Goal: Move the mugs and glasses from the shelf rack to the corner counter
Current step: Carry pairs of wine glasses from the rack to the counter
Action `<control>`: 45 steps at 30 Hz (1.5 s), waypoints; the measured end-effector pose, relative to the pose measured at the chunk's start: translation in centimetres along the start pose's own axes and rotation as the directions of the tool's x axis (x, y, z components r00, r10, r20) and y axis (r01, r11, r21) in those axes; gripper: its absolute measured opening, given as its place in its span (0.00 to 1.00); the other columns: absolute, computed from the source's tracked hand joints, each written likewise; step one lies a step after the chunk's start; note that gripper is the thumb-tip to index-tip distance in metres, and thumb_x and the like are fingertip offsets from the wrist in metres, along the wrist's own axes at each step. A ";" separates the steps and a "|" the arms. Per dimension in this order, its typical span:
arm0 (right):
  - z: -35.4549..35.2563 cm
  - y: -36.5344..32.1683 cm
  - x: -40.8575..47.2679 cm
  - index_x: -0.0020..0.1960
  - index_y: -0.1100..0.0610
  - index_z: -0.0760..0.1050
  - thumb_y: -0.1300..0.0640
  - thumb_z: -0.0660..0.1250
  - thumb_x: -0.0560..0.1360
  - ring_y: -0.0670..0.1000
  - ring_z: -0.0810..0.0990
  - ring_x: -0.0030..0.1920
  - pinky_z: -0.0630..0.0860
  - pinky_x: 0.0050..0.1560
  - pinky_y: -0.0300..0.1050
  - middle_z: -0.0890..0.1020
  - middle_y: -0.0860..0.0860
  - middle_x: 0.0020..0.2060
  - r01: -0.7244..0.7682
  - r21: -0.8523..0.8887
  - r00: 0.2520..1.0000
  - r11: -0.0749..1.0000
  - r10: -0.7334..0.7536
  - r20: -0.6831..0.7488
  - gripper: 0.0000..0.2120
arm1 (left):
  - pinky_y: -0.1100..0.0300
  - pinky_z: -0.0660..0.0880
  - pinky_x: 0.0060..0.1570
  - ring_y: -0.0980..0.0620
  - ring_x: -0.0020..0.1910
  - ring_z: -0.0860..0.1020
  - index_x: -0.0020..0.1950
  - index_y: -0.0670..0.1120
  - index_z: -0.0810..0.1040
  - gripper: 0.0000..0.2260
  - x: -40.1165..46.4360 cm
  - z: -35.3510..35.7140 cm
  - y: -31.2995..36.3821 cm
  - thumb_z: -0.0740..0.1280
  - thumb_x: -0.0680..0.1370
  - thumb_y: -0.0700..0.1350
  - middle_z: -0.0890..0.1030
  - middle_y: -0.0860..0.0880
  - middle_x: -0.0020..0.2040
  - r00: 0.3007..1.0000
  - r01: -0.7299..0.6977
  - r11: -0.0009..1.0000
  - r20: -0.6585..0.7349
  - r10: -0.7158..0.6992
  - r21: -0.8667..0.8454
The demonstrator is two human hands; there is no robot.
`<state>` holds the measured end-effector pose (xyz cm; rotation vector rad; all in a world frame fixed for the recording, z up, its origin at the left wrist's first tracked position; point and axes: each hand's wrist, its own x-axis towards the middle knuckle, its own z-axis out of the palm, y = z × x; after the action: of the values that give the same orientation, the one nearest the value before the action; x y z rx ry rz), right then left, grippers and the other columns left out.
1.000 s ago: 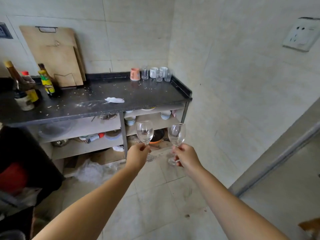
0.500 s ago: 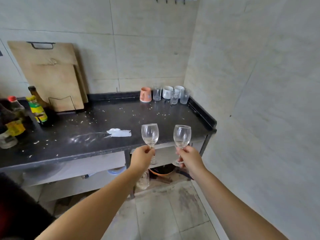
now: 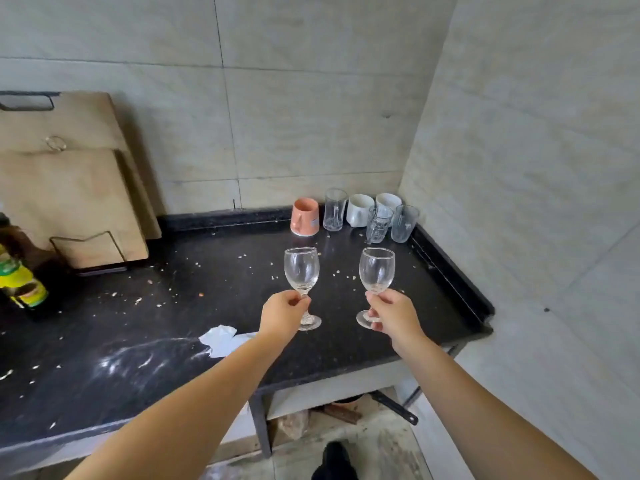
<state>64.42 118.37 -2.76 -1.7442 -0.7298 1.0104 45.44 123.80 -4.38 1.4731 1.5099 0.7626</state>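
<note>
My left hand pinches the stem of one wine glass, fingers curled round it, and my right hand grips the stem of a second glass the same way. Both glasses stand upright in the air above the black counter, side by side and apart from each other, their feet showing just beside my fingers. Beyond them, in the counter's far right corner against the walls, a cluster already stands: a pink mug, a clear glass mug, two white mugs, and two more clear glasses in front of those. At the counter's left, cutting boards lean on the wall with a bottle nearby. A crumpled white scrap lies near the counter's front edge, beside my left forearm.
</note>
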 end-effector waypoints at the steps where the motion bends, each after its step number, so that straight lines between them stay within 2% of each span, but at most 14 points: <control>1: 0.4 -0.2 2.2 0.49 0.57 0.80 0.58 0.66 0.77 0.47 0.77 0.35 0.75 0.28 0.36 0.77 0.51 0.33 0.008 -0.009 1.000 1.000 -0.008 0.009 0.05 | 0.59 0.69 0.35 0.50 0.35 0.72 0.40 0.39 0.81 0.10 1.9 0.4 0.2 0.66 0.76 0.44 0.78 0.45 0.34 1.000 0.012 1.000 -0.002 -0.012 -0.001; 6: 1.9 -1.8 13.6 0.53 0.56 0.79 0.58 0.66 0.77 0.49 0.79 0.43 0.82 0.43 0.45 0.79 0.52 0.41 -0.021 -0.053 0.998 0.998 0.024 0.055 0.06 | 0.62 0.67 0.33 0.53 0.33 0.72 0.41 0.40 0.81 0.08 11.8 3.5 1.4 0.67 0.75 0.43 0.77 0.49 0.31 0.994 0.101 0.994 -0.037 -0.103 -0.048; 9: 2.7 -2.4 19.9 0.54 0.58 0.78 0.58 0.65 0.77 0.48 0.79 0.40 0.83 0.48 0.50 0.79 0.53 0.43 -0.050 -0.059 0.994 0.997 0.055 0.095 0.07 | 0.62 0.66 0.33 0.53 0.34 0.71 0.41 0.39 0.81 0.08 16.9 5.5 1.9 0.67 0.75 0.43 0.77 0.48 0.33 0.986 0.152 0.986 -0.055 -0.156 -0.064; 11: 3.4 -2.5 24.0 0.53 0.59 0.78 0.59 0.65 0.77 0.48 0.79 0.39 0.83 0.46 0.48 0.79 0.52 0.41 -0.073 -0.060 0.990 0.996 0.080 0.120 0.07 | 0.63 0.68 0.34 0.53 0.35 0.73 0.42 0.41 0.81 0.07 20.1 6.8 2.1 0.67 0.75 0.43 0.79 0.49 0.34 0.981 0.173 0.981 -0.068 -0.180 -0.092; 15: 5.2 -1.5 29.9 0.52 0.59 0.77 0.61 0.65 0.77 0.47 0.80 0.41 0.81 0.36 0.38 0.78 0.51 0.40 -0.095 -0.042 0.981 0.995 0.101 0.165 0.05 | 0.61 0.71 0.40 0.52 0.41 0.78 0.44 0.44 0.82 0.04 25.1 9.0 1.7 0.67 0.75 0.42 0.83 0.48 0.41 0.970 0.202 0.969 -0.108 -0.218 -0.141; 20: 7.7 0.0 35.2 0.54 0.62 0.77 0.63 0.65 0.77 0.48 0.81 0.42 0.82 0.43 0.41 0.79 0.53 0.42 -0.110 0.000 0.978 0.994 0.108 0.178 0.07 | 0.56 0.74 0.48 0.49 0.44 0.79 0.47 0.43 0.81 0.05 30.9 10.8 0.3 0.66 0.76 0.42 0.83 0.45 0.45 0.964 0.212 0.965 -0.128 -0.232 -0.152; 22: 8.4 0.3 36.0 0.52 0.62 0.77 0.64 0.64 0.76 0.51 0.81 0.46 0.81 0.43 0.39 0.80 0.55 0.44 -0.120 0.043 0.979 0.992 0.111 0.168 0.06 | 0.56 0.75 0.48 0.49 0.45 0.79 0.49 0.44 0.81 0.05 32.1 11.2 0.0 0.67 0.75 0.42 0.83 0.46 0.45 0.965 0.208 0.964 -0.127 -0.231 -0.167; 25: 9.4 0.9 37.4 0.50 0.60 0.77 0.64 0.65 0.76 0.54 0.82 0.50 0.81 0.41 0.35 0.81 0.57 0.47 -0.135 0.072 0.980 0.988 0.122 0.159 0.04 | 0.60 0.72 0.42 0.51 0.44 0.79 0.49 0.43 0.80 0.06 33.8 12.1 -1.3 0.68 0.75 0.43 0.83 0.47 0.45 0.958 0.237 0.952 -0.114 -0.262 -0.193; 28: 10.0 1.5 38.4 0.53 0.60 0.77 0.62 0.66 0.76 0.53 0.83 0.51 0.81 0.40 0.33 0.81 0.58 0.50 -0.147 0.062 0.980 0.987 0.137 0.143 0.07 | 0.62 0.72 0.36 0.51 0.41 0.79 0.46 0.46 0.79 0.04 34.4 12.7 -2.5 0.68 0.75 0.45 0.83 0.48 0.42 0.959 0.238 0.950 -0.109 -0.263 -0.201; 30: 10.3 1.8 38.7 0.56 0.61 0.77 0.61 0.67 0.76 0.52 0.82 0.52 0.81 0.40 0.33 0.81 0.58 0.51 -0.147 0.063 0.982 0.987 0.137 0.132 0.10 | 0.61 0.74 0.38 0.52 0.42 0.79 0.44 0.49 0.78 0.01 34.5 13.0 -2.8 0.68 0.75 0.46 0.82 0.51 0.41 0.963 0.230 0.949 -0.091 -0.254 -0.216; 33: 10.4 2.5 39.0 0.58 0.61 0.77 0.61 0.67 0.76 0.48 0.83 0.49 0.82 0.44 0.36 0.81 0.58 0.52 -0.142 0.065 0.982 0.988 0.133 0.132 0.11 | 0.61 0.75 0.40 0.53 0.43 0.80 0.42 0.53 0.77 0.03 34.3 13.3 -3.1 0.68 0.75 0.45 0.82 0.54 0.41 0.968 0.221 0.944 -0.067 -0.244 -0.243; 38: 10.7 3.0 39.3 0.58 0.60 0.77 0.59 0.67 0.76 0.44 0.83 0.43 0.81 0.54 0.47 0.81 0.55 0.50 -0.151 0.056 0.980 0.987 0.142 0.139 0.11 | 0.71 0.72 0.33 0.59 0.36 0.77 0.43 0.56 0.75 0.05 34.6 13.4 -3.4 0.67 0.76 0.46 0.79 0.58 0.40 0.969 0.223 0.948 -0.057 -0.242 -0.226; 42: 11.0 3.0 39.3 0.59 0.60 0.77 0.59 0.67 0.76 0.45 0.83 0.44 0.81 0.54 0.47 0.81 0.55 0.50 -0.158 0.063 0.979 0.985 0.148 0.140 0.13 | 0.68 0.72 0.35 0.58 0.38 0.77 0.47 0.52 0.76 0.01 34.9 13.6 -3.7 0.67 0.76 0.46 0.79 0.56 0.41 0.970 0.222 0.953 -0.048 -0.237 -0.205; 45: 11.0 3.0 39.4 0.60 0.58 0.76 0.59 0.66 0.76 0.45 0.83 0.44 0.82 0.50 0.41 0.81 0.54 0.51 -0.162 0.023 0.978 0.987 0.157 0.135 0.13 | 0.68 0.71 0.37 0.56 0.43 0.78 0.47 0.52 0.76 0.02 35.0 13.7 -3.8 0.67 0.76 0.45 0.80 0.52 0.46 0.976 0.204 0.962 -0.040 -0.214 -0.179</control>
<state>73.72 154.46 -19.80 -1.7398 -0.6596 1.2515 58.61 155.81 -19.43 1.1501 1.5718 0.7945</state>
